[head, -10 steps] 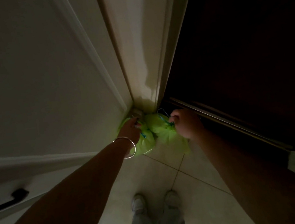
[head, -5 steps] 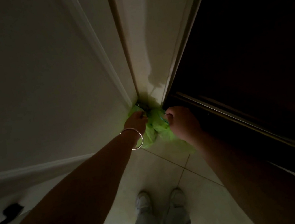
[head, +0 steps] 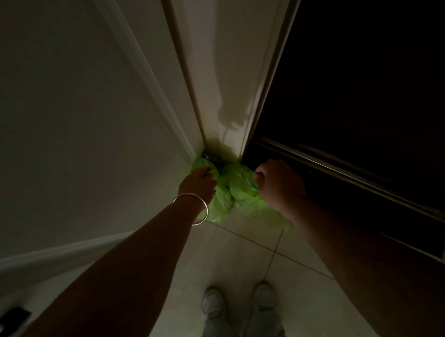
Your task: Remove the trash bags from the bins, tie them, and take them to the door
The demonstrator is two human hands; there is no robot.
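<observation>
I've got my left hand [head: 199, 184] and right hand [head: 277, 180] each fisted on a green bag [head: 237, 192], side by side in the door corner

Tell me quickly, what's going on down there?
Left hand and right hand each closed on a crinkled lime-green plastic trash bag. Bags low in corner beside dark door. Nothing blocking.

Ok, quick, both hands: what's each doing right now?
Left hand: closed on the left green plastic trash bag.
Right hand: closed on the right green plastic trash bag, by its top.
</observation>
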